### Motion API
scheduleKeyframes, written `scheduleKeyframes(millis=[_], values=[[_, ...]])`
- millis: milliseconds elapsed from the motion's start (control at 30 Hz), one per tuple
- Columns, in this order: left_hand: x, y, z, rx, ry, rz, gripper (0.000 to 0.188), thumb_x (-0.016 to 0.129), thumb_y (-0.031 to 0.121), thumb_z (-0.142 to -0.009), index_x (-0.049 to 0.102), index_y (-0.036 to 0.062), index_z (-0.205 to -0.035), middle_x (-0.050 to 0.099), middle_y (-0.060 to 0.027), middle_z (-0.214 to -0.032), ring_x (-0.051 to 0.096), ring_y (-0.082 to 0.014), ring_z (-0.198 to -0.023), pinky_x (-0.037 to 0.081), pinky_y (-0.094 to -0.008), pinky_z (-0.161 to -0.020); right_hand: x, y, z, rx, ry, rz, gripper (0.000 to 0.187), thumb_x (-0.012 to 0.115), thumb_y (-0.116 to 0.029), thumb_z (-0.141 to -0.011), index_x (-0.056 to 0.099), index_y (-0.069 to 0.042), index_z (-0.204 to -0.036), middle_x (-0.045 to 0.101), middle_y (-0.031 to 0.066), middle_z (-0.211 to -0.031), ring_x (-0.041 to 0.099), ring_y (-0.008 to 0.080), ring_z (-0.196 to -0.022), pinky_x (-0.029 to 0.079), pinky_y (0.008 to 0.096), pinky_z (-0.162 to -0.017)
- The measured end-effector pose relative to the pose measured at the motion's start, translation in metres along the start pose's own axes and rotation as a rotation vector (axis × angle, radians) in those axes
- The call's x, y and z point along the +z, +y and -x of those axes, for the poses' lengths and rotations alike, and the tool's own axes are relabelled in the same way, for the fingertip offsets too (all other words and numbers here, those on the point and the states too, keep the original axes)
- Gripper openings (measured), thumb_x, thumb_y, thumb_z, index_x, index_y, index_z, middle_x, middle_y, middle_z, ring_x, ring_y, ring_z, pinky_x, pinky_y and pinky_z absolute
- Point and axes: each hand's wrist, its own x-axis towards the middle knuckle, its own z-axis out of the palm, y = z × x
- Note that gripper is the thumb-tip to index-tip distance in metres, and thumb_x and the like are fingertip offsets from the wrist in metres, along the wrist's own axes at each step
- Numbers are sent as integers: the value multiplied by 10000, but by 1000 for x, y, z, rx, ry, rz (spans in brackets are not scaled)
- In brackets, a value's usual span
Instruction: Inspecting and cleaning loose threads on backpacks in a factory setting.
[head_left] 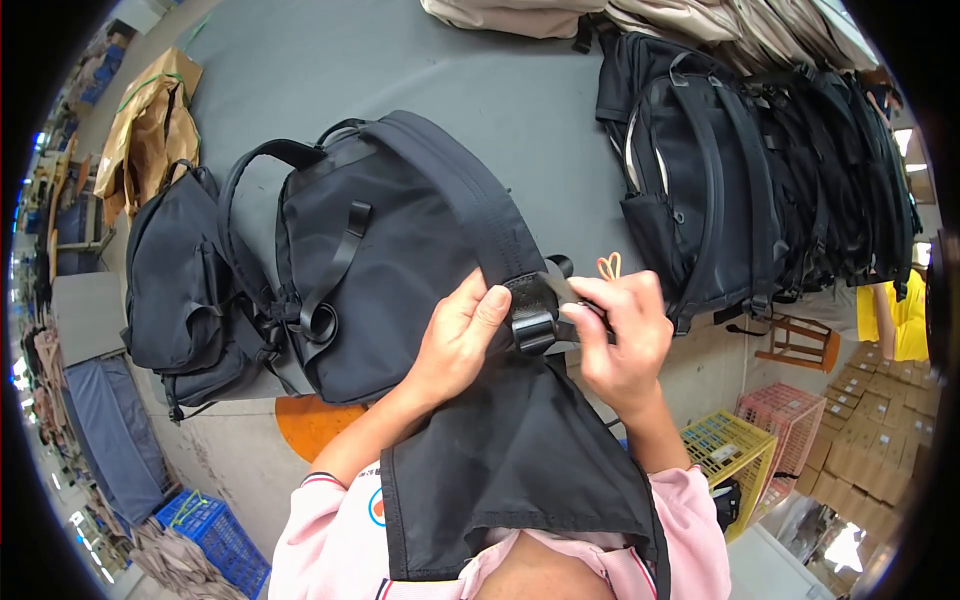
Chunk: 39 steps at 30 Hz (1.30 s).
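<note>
A black backpack [380,240] lies on the table in front of me, its padded shoulder strap [450,180] curving toward my body. My left hand [458,335] is closed on the lower end of that strap, thumb on top, beside a black plastic buckle [533,330]. On the buckle's other side my right hand [625,335] is closed in a pinch on dark webbing [560,288] that runs by the buckle. A thin orange loop [609,265] sticks up behind the right fingers; its kind is unclear. A rolled webbing tail [320,320] rests on the backpack.
Another black backpack [175,280] lies at the left, near crumpled brown paper [150,130]. Several black backpacks [715,190] stand in a row at the right, with beige fabric [520,15] behind. Below the table are a wooden stool [800,343], a yellow crate [730,450] and a blue crate [215,540].
</note>
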Motion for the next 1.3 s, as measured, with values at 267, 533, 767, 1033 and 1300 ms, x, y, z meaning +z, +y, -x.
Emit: scheduleKeyframes(millis=[267, 533, 767, 1033, 1300], values=[[-11, -26, 5, -551, -207, 1015, 254, 448, 241, -952, 527, 7, -1009, 566, -129, -658, 487, -183, -422, 499, -359, -653, 28, 25, -3, 671, -260, -851, 294, 619, -46, -848, 534, 18, -1122, 563, -4, -814, 490, 30, -672, 427, 185, -640], [-13, -9, 11, -547, -199, 492, 392, 485, 328, -938, 567, -39, -1051, 612, -128, -775, 593, -180, -573, 510, -285, -634, 47, 29, -12, 922, -428, -1512, 484, 683, -85, -813, 459, -19, -1237, 452, -51, -683, 342, 5, -453, 291, 166, -385], [1, -10, 11, 595, 197, -1055, 360, 765, 193, -662, 603, -44, -880, 396, -267, -1275, 426, -408, -1162, 383, -442, -931, 47, 3, -14, 646, -180, -985, 227, 612, -53, -848, 599, -16, -1072, 531, -63, -778, 473, 17, -704, 383, 176, -637], [-24, -5, -6, 600, -36, -950, 301, 721, 249, -712, 594, -1, -822, 590, -84, -1020, 531, -253, -967, 276, -468, -981, 53, 30, -5, 938, -374, -1133, 176, 505, -169, -935, 587, -20, -980, 513, -21, -741, 470, 40, -651, 398, 196, -582], [-34, 2, -11, 284, -32, -516, 341, 646, 326, -807, 604, 14, -939, 552, -76, -973, 478, -215, -940, 314, -336, -891, 23, 25, 11, 265, -145, -377, 284, 667, -48, -768, 555, -25, -1028, 557, 82, -843, 557, 161, -701, 461, 281, -651]])
